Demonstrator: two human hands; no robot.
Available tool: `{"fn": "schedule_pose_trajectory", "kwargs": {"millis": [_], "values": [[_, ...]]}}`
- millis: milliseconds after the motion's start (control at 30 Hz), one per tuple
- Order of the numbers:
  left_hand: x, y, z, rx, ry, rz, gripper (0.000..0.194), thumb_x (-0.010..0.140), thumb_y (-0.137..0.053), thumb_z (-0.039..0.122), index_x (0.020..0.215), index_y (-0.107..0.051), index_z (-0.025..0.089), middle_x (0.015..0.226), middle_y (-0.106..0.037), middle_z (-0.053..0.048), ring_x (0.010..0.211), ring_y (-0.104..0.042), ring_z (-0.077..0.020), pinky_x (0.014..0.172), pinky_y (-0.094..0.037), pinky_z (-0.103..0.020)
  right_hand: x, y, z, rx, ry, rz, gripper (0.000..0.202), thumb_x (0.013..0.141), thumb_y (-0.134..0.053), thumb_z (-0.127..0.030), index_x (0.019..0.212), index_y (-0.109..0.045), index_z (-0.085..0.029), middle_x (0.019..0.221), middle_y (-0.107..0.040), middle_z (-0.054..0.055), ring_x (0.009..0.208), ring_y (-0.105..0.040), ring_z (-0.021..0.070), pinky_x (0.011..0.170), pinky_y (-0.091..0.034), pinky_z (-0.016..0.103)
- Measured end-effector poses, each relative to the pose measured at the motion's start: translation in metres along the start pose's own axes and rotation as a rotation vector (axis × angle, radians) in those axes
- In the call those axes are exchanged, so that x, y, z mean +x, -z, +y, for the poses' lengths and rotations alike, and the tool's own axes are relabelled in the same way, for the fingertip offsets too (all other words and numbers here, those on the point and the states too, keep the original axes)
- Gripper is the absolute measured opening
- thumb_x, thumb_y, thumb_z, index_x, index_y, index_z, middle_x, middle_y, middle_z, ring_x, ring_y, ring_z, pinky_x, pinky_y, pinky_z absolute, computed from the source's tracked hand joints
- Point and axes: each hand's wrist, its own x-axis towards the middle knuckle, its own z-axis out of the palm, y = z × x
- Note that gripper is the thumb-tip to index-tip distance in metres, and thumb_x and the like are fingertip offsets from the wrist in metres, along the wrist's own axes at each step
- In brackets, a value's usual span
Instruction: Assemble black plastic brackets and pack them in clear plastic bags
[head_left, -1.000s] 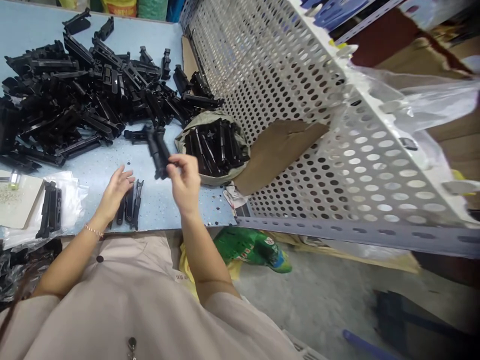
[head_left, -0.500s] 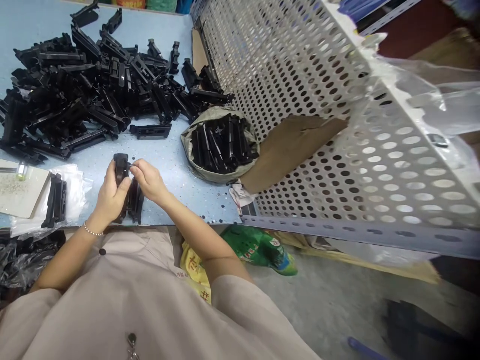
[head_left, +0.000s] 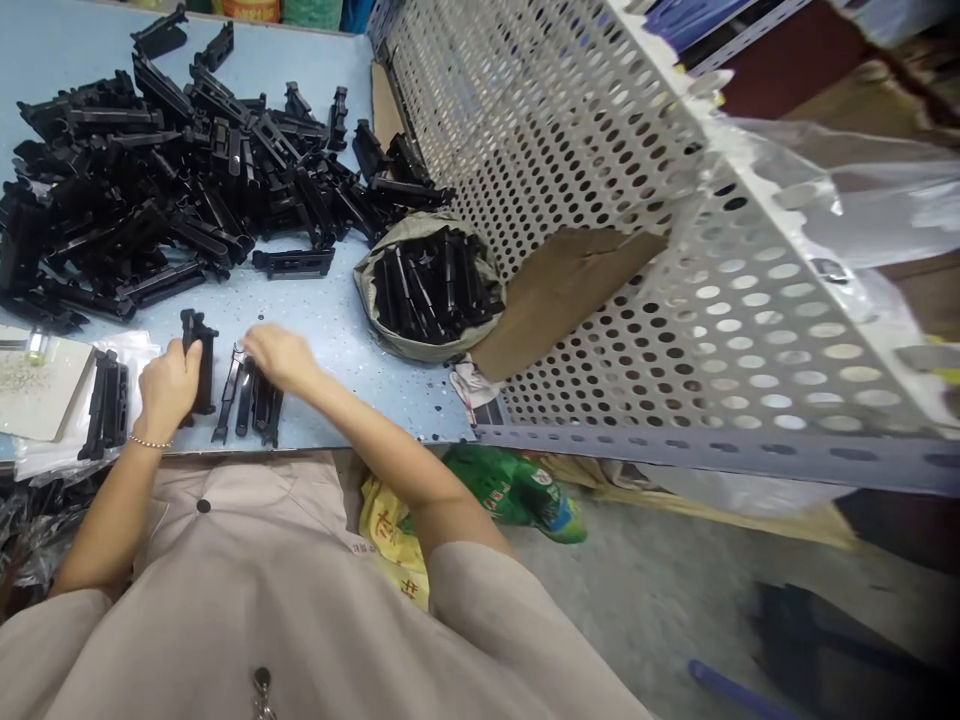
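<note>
Left hand: closed around a black part.
Right hand: curled over slim pieces, blurred; cannot tell its hold.
Bench edge: nearer the body than both hands.
Room: blue surface between right hand and sack.
Hidden: some piece tops under right hand.

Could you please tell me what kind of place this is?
Probably a workshop or small factory: a heap of similar black parts lies on the blue table, near an open sack of dark pieces and a perforated panel.
</note>
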Motion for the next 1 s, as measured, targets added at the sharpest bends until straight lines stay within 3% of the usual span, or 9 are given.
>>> {"fn": "schedule_pose_trajectory", "kwargs": {"millis": [167,267,333,400,500,567,667,833,1000], "values": [[-0.010,-0.016,-0.010,0.293,0.047,-0.198,0.058,0.102,-0.029,0.056,0.105,-0.068,0.014,0.091,-0.074,-0.024,0.092,-0.071,-0.0401,0.081,-0.052,-0.049,0.077,0.029,0.082,-0.047,-0.216,0.246,0.039,0.101,-0.035,-0.009,0.131,-0.059,-0.015,0.138,-0.060,0.017,0.131,-0.048,0.0283,0.116,-0.029,0.051],[-0.016,-0.022,-0.010,0.156,-0.056,-0.050,0.055,0.102,-0.033,0.056,0.111,-0.067,0.013,0.101,-0.072,-0.022,0.102,-0.069,-0.0371,0.090,-0.051,-0.050,0.080,0.039,0.099,-0.009,-0.248,0.284,0.030,0.099,-0.043,-0.011,0.121,-0.063,-0.012,0.130,-0.063,0.022,0.127,-0.049,0.0314,0.114,-0.031,0.057],[-0.014,-0.020,-0.006,-0.068,-0.173,0.069,0.049,0.100,-0.041,0.053,0.116,-0.066,0.014,0.113,-0.069,-0.021,0.113,-0.065,-0.0340,0.100,-0.049,-0.049,0.064,0.042,0.088,0.145,-0.268,0.354,0.023,0.099,-0.050,-0.022,0.117,-0.063,-0.014,0.126,-0.063,0.020,0.124,-0.052,0.0304,0.110,-0.038,0.055],[-0.009,-0.017,0.004,-0.414,-0.247,0.079,0.049,0.097,-0.050,0.052,0.126,-0.062,0.015,0.126,-0.064,-0.020,0.121,-0.062,-0.0300,0.106,-0.048,-0.046,0.040,0.039,0.064,0.454,-0.248,0.360,0.027,0.100,-0.052,-0.037,0.117,-0.061,-0.018,0.120,-0.065,0.015,0.116,-0.058,0.0266,0.103,-0.047,0.049],[0.000,-0.013,0.029,-1.012,-0.259,-0.128,0.062,0.093,-0.056,0.057,0.144,-0.048,0.023,0.145,-0.057,-0.015,0.131,-0.059,-0.0268,0.108,-0.049,-0.043,0.002,0.025,0.017,1.028,-0.165,0.097,0.044,0.100,-0.045,-0.059,0.114,-0.059,-0.020,0.101,-0.069,0.009,0.093,-0.066,0.0216,0.084,-0.058,0.041],[0.002,-0.012,0.043,-1.255,-0.226,-0.275,0.062,0.091,-0.060,0.057,0.144,-0.049,0.026,0.144,-0.059,-0.012,0.132,-0.059,-0.0274,0.110,-0.049,-0.043,-0.017,0.018,-0.007,1.182,-0.141,-0.061,0.053,0.098,-0.042,-0.068,0.106,-0.061,-0.020,0.092,-0.069,0.007,0.083,-0.066,0.0203,0.075,-0.058,0.037],[-0.001,-0.009,0.048,-1.277,-0.143,-0.294,0.051,0.089,-0.067,0.049,0.131,-0.058,0.022,0.123,-0.071,-0.010,0.120,-0.066,-0.0279,0.106,-0.050,-0.043,-0.033,0.021,-0.023,1.001,-0.113,-0.013,0.057,0.096,-0.043,-0.072,0.091,-0.064,-0.020,0.089,-0.066,0.007,0.085,-0.065,0.0197,0.076,-0.057,0.036],[-0.014,0.000,0.038,-1.003,-0.126,-0.038,0.035,0.092,-0.065,0.047,0.117,-0.063,0.022,0.104,-0.070,-0.005,0.114,-0.065,-0.0251,0.104,-0.048,-0.038,-0.026,0.045,-0.021,0.342,0.084,0.263,0.052,0.102,-0.037,-0.066,0.105,-0.063,-0.021,0.107,-0.063,0.012,0.099,-0.059,0.0238,0.088,-0.051,0.040],[-0.016,0.005,0.037,-0.931,-0.164,0.008,0.036,0.100,-0.050,0.054,0.103,-0.065,0.021,0.096,-0.067,-0.005,0.116,-0.061,-0.0242,0.107,-0.044,-0.036,-0.005,0.036,-0.028,0.097,0.159,0.173,0.054,0.105,-0.028,-0.062,0.096,-0.062,-0.021,0.093,-0.062,0.011,0.091,-0.056,0.0240,0.079,-0.046,0.036]]}}
